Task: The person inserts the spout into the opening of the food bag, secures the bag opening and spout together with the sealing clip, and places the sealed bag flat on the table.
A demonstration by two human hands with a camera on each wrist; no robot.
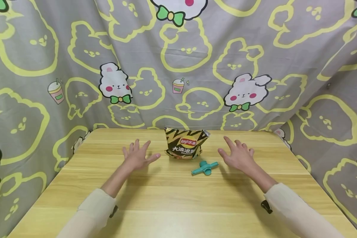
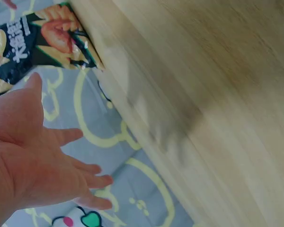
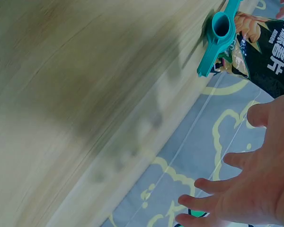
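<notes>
A black and gold bag of Lay's potato chips (image 1: 182, 144) stands upright toward the back of the wooden table. Just in front of it, slightly right, lies a teal plastic bag clip with a round spout (image 1: 205, 168). To the left of the bag, my left hand (image 1: 138, 156) hovers with fingers spread, holding nothing. My right hand (image 1: 238, 154) is likewise spread and bare, to the right of both bag and clip. The right wrist view shows the clip's round opening (image 3: 221, 24) beside the chip bag (image 3: 270, 56). Neither hand touches anything.
A grey curtain (image 1: 148, 49) with yellow outlines and white cartoon animals hangs behind and along both sides of the table (image 1: 178, 205). The bag stands close to the table's back edge. Dark wrist straps (image 1: 266, 207) show under the sleeves.
</notes>
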